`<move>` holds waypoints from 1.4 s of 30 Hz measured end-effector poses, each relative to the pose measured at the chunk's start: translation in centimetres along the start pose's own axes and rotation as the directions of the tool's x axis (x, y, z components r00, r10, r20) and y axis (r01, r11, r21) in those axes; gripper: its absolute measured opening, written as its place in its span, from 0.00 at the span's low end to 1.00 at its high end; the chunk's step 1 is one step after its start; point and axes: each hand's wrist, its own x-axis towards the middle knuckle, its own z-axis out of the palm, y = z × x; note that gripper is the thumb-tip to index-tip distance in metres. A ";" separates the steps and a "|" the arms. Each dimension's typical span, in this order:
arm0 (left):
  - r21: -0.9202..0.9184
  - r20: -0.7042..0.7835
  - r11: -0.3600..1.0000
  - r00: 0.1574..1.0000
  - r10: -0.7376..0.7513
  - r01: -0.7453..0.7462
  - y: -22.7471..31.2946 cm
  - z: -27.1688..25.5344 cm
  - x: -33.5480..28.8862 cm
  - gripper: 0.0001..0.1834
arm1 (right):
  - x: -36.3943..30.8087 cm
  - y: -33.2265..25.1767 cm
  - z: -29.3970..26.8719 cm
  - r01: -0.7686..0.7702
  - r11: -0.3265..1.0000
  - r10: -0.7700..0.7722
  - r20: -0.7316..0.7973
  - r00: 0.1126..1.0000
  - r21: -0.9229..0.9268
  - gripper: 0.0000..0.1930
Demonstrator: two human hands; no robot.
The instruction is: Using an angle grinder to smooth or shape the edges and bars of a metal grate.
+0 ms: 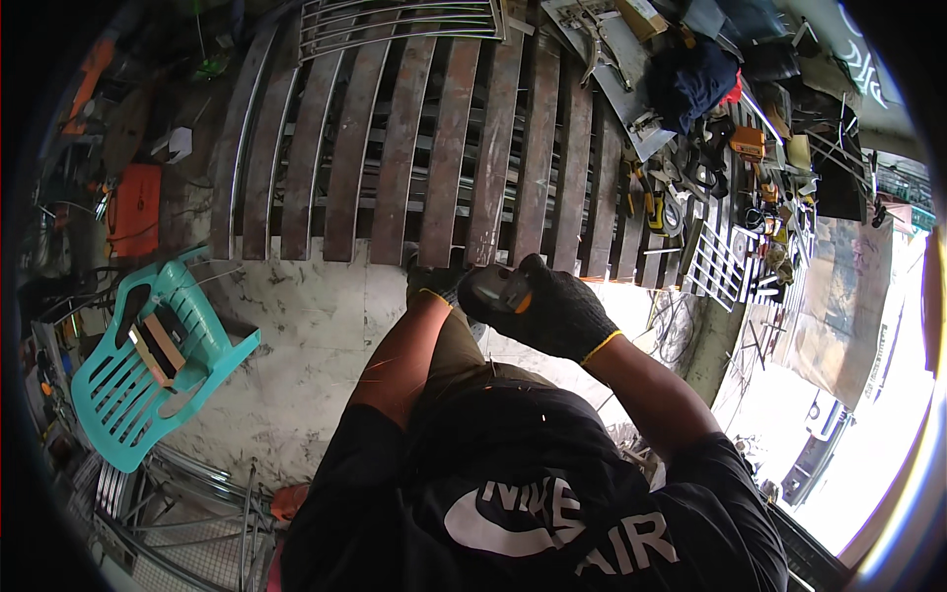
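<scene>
Centrally: right hand (564,321) grips power tool (496,289); left hand (434,283), hold unclear. Frame left: turquoise chair (202,308). Upper right: dark cloth (693,87).

Table (402,148) ahead, chair (202,314) left, box (164,347) on chair

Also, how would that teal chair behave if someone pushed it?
The teal chair is probably light for its size: it looks plastic and openly slotted. That slotting may let it flex slightly. The cardboard box resting on it could slide if jolted.
</scene>
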 end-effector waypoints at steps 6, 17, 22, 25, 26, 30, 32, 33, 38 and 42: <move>-0.011 0.009 1.000 1.000 0.013 -0.013 0.2 0.1 0.0 0.38 | 0.4 -0.2 0.2 -0.017 1.000 0.017 -0.018 1.000 0.016 0.45; -0.922 0.352 0.157 0.935 -0.035 0.353 -0.2 2.3 0.1 0.35 | -1.3 2.3 -1.2 -0.056 0.998 0.055 -0.026 0.998 -0.035 0.54; -0.621 0.605 -0.635 0.796 -0.016 0.459 -0.9 4.1 0.0 0.33 | -1.7 4.0 -1.6 -0.124 0.991 0.123 -0.020 0.992 -0.057 0.48; -0.596 0.039 0.803 0.999 0.029 0.000 -0.5 4.6 0.0 0.33 | -2.2 5.0 -2.3 -0.133 0.989 0.134 0.006 0.991 -0.065 0.53; -0.523 0.071 0.852 0.996 0.050 -0.006 -0.4 4.3 0.0 0.34 | -2.3 5.2 -2.5 -0.148 0.986 0.150 0.024 0.988 -0.076 0.55; -0.192 -0.007 0.977 0.996 0.094 -0.094 0.1 2.1 0.4 0.36 | -2.8 5.5 -3.2 -0.173 0.984 0.174 0.005 0.985 -0.041 0.56; -0.135 -0.009 0.986 0.995 0.096 -0.096 0.5 1.0 0.7 0.37 | -3.0 5.6 -3.4 -0.190 0.981 0.190 0.000 0.982 -0.048 0.57; -0.124 -0.010 0.987 0.995 0.102 -0.102 0.6 0.5 0.9 0.37 | -3.2 5.7 -3.6 -0.205 0.978 0.206 0.011 0.978 -0.042 0.58; -0.100 -0.025 0.982 0.987 0.159 -0.160 1.7 -0.5 1.5 0.39 | -3.8 6.7 -3.5 -0.195 0.980 0.192 -0.063 0.979 -0.046 0.45; -0.102 -0.031 0.973 0.978 0.204 -0.207 2.1 -0.5 1.8 0.41 | -4.2 8.1 -3.5 -0.206 0.978 0.204 -0.050 0.978 -0.039 0.47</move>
